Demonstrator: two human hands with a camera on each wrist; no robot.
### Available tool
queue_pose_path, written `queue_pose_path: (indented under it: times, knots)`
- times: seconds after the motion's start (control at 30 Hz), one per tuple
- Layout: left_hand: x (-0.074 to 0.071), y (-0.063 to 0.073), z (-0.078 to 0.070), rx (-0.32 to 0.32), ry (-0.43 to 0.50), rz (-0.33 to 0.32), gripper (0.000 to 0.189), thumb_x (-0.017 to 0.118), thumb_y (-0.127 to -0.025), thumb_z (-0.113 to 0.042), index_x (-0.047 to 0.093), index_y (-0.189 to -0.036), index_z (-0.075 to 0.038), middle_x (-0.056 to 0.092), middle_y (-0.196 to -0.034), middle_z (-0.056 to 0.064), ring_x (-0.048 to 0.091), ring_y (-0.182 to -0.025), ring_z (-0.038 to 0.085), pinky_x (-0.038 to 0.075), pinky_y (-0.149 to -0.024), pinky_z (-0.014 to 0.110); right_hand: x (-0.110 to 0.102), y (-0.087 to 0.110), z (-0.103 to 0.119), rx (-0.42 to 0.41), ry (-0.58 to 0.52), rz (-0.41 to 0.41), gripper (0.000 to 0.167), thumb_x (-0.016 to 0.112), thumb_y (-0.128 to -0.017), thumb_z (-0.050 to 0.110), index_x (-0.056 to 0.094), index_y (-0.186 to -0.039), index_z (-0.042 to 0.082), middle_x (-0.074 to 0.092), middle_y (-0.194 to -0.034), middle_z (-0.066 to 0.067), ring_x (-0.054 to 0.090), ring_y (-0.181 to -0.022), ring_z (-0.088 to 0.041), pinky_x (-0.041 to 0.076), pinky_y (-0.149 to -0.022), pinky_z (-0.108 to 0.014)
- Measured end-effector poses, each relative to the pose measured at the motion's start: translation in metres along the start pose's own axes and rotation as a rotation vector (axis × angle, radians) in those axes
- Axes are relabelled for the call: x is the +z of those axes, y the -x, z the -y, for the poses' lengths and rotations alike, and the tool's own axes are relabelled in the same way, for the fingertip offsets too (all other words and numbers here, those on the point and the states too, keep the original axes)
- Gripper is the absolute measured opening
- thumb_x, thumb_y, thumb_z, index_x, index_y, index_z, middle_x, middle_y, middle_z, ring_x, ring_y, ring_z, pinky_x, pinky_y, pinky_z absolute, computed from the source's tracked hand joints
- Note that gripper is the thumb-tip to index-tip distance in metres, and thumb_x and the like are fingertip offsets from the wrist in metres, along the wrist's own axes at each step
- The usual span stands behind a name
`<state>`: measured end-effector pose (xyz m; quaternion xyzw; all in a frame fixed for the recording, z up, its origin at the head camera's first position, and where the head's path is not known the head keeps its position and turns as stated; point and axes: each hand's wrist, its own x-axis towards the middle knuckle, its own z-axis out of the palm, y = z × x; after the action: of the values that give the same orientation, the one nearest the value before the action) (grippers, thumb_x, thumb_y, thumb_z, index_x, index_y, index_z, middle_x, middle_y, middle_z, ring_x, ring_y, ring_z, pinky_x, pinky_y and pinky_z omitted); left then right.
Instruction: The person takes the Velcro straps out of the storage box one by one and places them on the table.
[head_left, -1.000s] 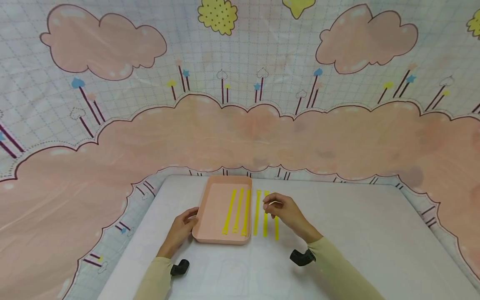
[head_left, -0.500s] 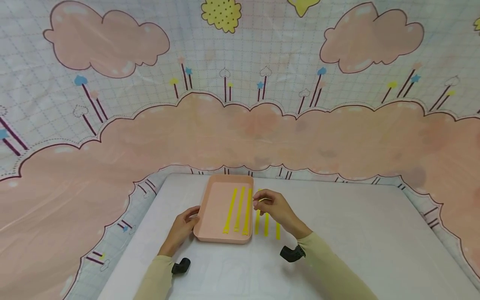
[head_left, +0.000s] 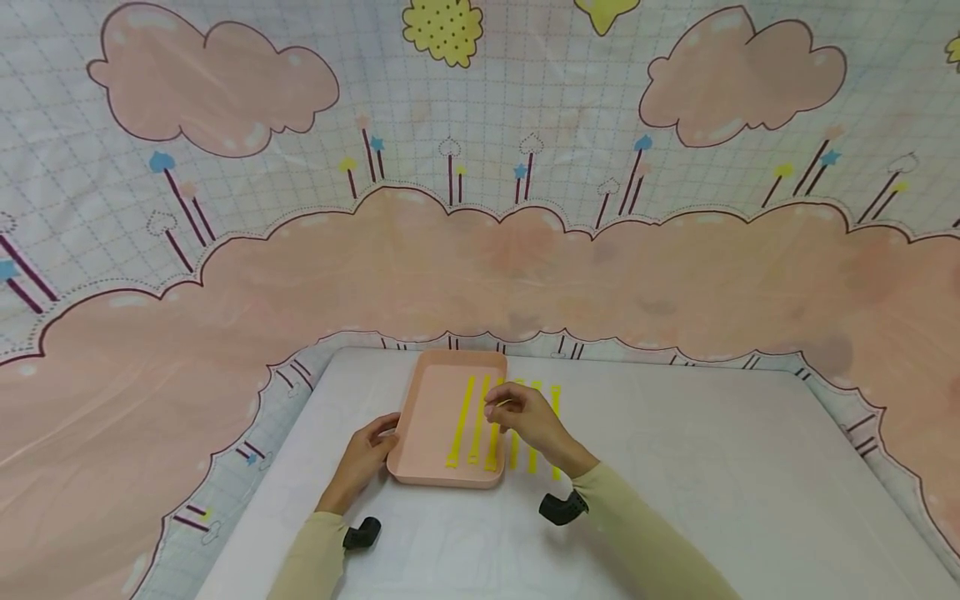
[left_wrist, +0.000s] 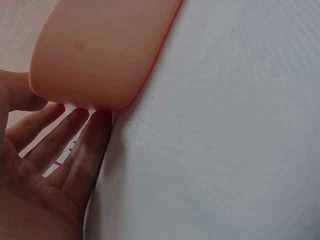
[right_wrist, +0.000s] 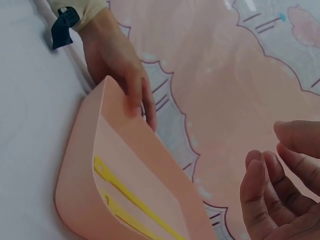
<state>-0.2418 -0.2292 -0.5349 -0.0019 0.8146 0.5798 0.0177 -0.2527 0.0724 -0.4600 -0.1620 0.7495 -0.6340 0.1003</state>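
My left hand holds the left side of a pink rectangular tray. In the right wrist view its thumb lies over the rim; in the left wrist view the fingertips touch the outer wall. Three thin yellow strips with notched ends lie side by side in the tray's right half. Three more yellow strips lie on the table just right of it, partly hidden by my right hand. That hand hovers over the tray's right edge, fingers loosely bent, with nothing visible between thumb and fingertips.
The white table extends to the right and in front. Behind it hangs a cloth printed with clouds and stars. A black wrist device sits on the right forearm, another on the left.
My right hand has moved left, from above the strips on the table to the tray's right edge. My left hand and the tray stay in place; the strips look unmoved.
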Motion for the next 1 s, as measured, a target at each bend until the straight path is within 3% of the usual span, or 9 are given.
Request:
queue_pose_path:
  times: [0.23, 0.4, 0.5, 0.73, 1.0]
  knots:
    - [-0.001, -0.002, -0.001, -0.007, -0.014, -0.001, 0.043, 0.053, -0.099, -0.008, 0.049, -0.142, -0.005, 0.052, -0.144, 0.02, 0.057, -0.125, 0.034, 0.051, -0.09, 0.026, 0.011, -0.007, 0.002, -0.016, 0.026, 0.016, 0.026, 0.068, -0.093, 0.016, 0.063, -0.114, 0.003, 0.065, -0.107, -0.011, 0.064, -0.092, -0.018, 0.055, -0.077, -0.033]
    - [-0.001, -0.003, -0.001, -0.011, -0.007, 0.001, 0.043, 0.053, -0.099, -0.007, 0.05, -0.142, -0.004, 0.051, -0.144, 0.021, 0.057, -0.125, 0.034, 0.052, -0.09, 0.028, 0.018, -0.011, 0.001, -0.036, 0.038, 0.027, 0.027, 0.068, -0.092, 0.014, 0.061, -0.115, 0.001, 0.064, -0.112, -0.016, 0.063, -0.093, -0.018, 0.056, -0.08, -0.045]
    - [0.0, -0.003, -0.002, -0.012, -0.007, -0.006, 0.043, 0.053, -0.099, -0.007, 0.05, -0.141, -0.004, 0.052, -0.144, 0.021, 0.057, -0.124, 0.034, 0.053, -0.089, 0.027, 0.02, -0.013, 0.0, -0.039, 0.065, 0.043, 0.027, 0.068, -0.092, 0.015, 0.062, -0.115, 0.001, 0.064, -0.113, -0.016, 0.062, -0.097, -0.021, 0.056, -0.081, -0.046]
    - [0.002, 0.0, -0.002, -0.011, -0.013, -0.018, 0.043, 0.054, -0.098, -0.006, 0.051, -0.141, -0.004, 0.053, -0.143, 0.021, 0.059, -0.122, 0.033, 0.054, -0.086, 0.025, 0.026, -0.021, -0.007, -0.065, 0.213, 0.06, 0.024, 0.069, -0.093, 0.021, 0.064, -0.111, 0.007, 0.066, -0.114, -0.013, 0.062, -0.1, -0.019, 0.054, -0.082, -0.029]
    - [0.002, 0.001, -0.001, -0.003, -0.005, -0.019, 0.043, 0.055, -0.098, -0.006, 0.051, -0.14, -0.003, 0.053, -0.142, 0.021, 0.058, -0.123, 0.034, 0.051, -0.085, 0.02, 0.031, -0.029, -0.014, -0.149, 0.442, 0.07, 0.021, 0.068, -0.093, 0.018, 0.066, -0.11, 0.006, 0.067, -0.11, -0.006, 0.059, -0.093, -0.014, 0.049, -0.078, -0.025]
